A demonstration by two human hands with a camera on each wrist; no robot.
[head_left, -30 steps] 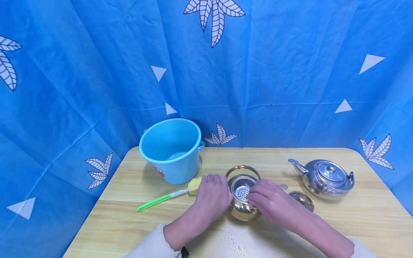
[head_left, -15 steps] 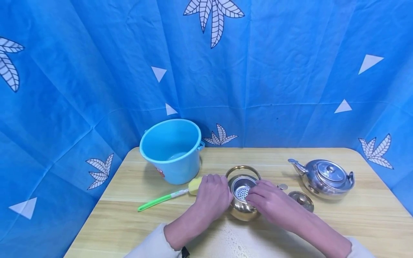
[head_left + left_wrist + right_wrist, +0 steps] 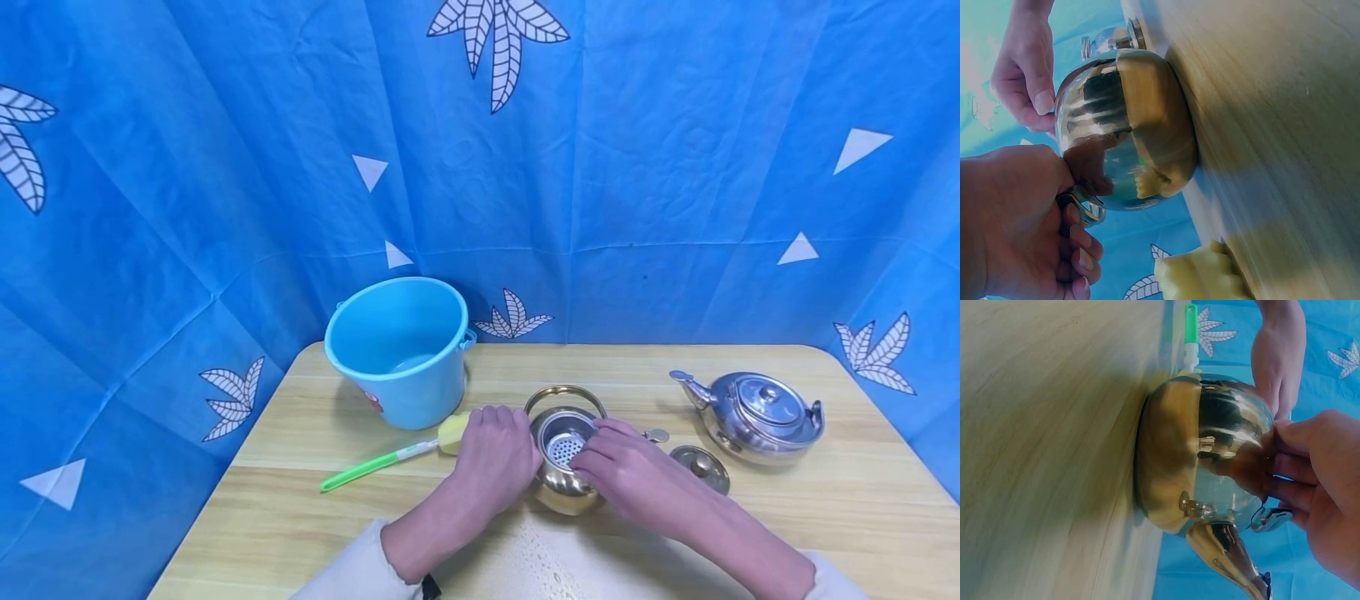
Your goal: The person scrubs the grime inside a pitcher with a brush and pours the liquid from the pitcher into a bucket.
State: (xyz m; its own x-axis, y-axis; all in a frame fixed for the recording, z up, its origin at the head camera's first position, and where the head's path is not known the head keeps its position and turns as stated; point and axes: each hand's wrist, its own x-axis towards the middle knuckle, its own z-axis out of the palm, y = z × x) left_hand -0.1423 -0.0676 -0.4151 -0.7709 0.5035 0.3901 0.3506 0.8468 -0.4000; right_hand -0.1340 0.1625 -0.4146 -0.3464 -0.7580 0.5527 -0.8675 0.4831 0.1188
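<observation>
in the head view, the gold teapot (image 3: 567, 498) stands upright on the worktop (image 3: 285, 525) between my left grip (image 3: 495, 458) and right grip (image 3: 641, 482). in the left wrist view, my left curls closed at the foot of the handle (image 3: 566, 389), a firm hold on stiff, probably light, slippery metal; in the right wrist view, my right pinches at the rim (image 3: 567, 413), surer than the smooth belly (image 3: 1169, 456).

Glossy metal teapot (image 3: 1141, 125); smooth plastic bucket (image 3: 420, 400); wood-grained table (image 3: 285, 533).
</observation>
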